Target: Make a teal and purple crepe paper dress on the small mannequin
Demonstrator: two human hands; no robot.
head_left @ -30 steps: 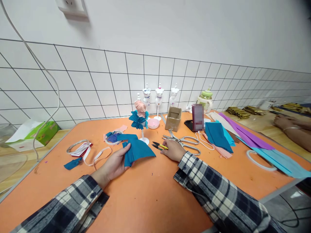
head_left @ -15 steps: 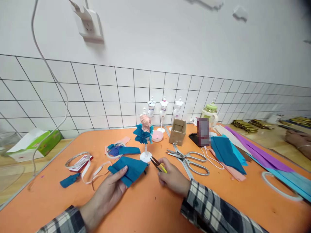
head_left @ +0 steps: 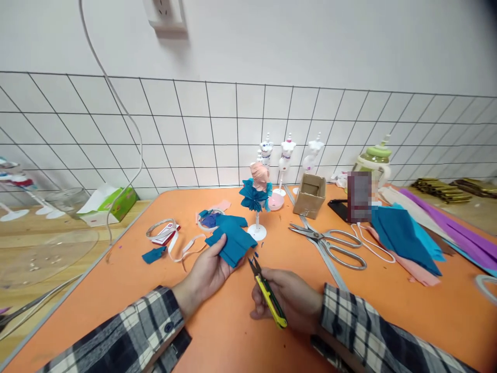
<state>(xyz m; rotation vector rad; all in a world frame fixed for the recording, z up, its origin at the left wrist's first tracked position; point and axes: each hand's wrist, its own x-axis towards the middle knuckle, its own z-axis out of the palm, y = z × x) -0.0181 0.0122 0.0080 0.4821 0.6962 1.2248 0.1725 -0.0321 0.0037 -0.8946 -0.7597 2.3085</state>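
Observation:
My left hand (head_left: 207,276) is closed on a folded piece of teal crepe paper (head_left: 234,242), thumb on top and fingers underneath. Between thumb and fingers of my right hand (head_left: 289,295) are yellow and black thread snips (head_left: 268,295), their short blades apart and aimed at the paper's lower right corner without touching it. Small dark scraps lie by the blade tips. Just beyond the paper stands a mini dress form (head_left: 256,217) on a white base, dressed in a pink top with a teal ruffled flower (head_left: 253,195).
Large metal scissors (head_left: 326,243) lie open to the right, near a cardboard box (head_left: 309,196). Farther right are a phone (head_left: 359,197), a bottle (head_left: 375,160) and coloured paper strips (head_left: 404,238). At left are a ribbon roll (head_left: 160,228), a teal scrap (head_left: 154,254) and a tissue pack (head_left: 112,204).
The view has swung left and down. My right hand has turned, bringing the full length of the snips into sight. The teal crepe paper stays in my left hand.

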